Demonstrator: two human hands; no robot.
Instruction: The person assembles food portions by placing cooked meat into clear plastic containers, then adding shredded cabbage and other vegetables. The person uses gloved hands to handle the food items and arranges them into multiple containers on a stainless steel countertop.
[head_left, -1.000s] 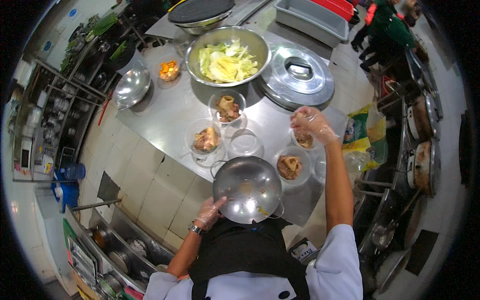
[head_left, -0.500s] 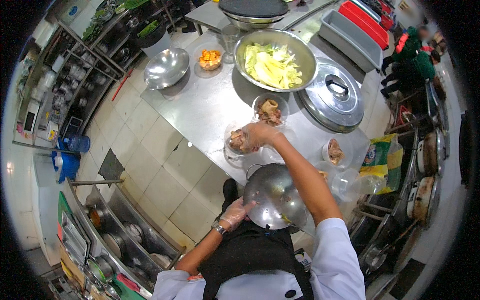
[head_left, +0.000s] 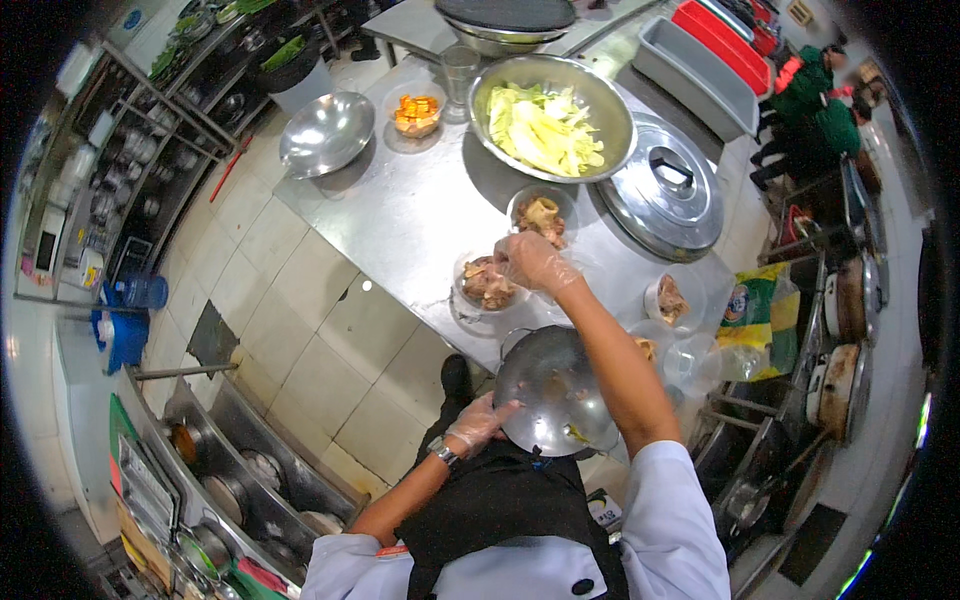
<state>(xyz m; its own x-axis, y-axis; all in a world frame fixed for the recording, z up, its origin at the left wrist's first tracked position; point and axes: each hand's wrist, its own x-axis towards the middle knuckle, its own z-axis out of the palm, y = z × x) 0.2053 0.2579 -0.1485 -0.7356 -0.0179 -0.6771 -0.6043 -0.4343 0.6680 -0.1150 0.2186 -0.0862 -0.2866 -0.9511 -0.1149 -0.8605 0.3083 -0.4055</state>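
My left hand (head_left: 478,422), in a clear plastic glove, grips the left rim of a wide metal bowl (head_left: 552,395) held against my apron. A few small scraps lie inside it. My right hand (head_left: 533,262), gloved too, is closed with its fingers pinched down, at the right edge of a clear plastic container of meat pieces (head_left: 487,285). What sits in the fingertips, if anything, is hidden. Just beyond this hand stands a second clear container (head_left: 541,216) with meat and a bone-like chunk. A third container of meat (head_left: 671,300) is to the right of my forearm.
On the steel table (head_left: 400,230) stand a large bowl of cut cabbage (head_left: 545,130), a round pot lid (head_left: 668,185), a tub of orange cubes (head_left: 416,115) and a metal bowl (head_left: 328,135). Grey bins (head_left: 700,80) stand farther back. Several people work at far right.
My right hand has lifted slightly up and right from the nearer meat container, uncovering more of its meat. My left hand still holds the metal bowl, which has shifted a little right.
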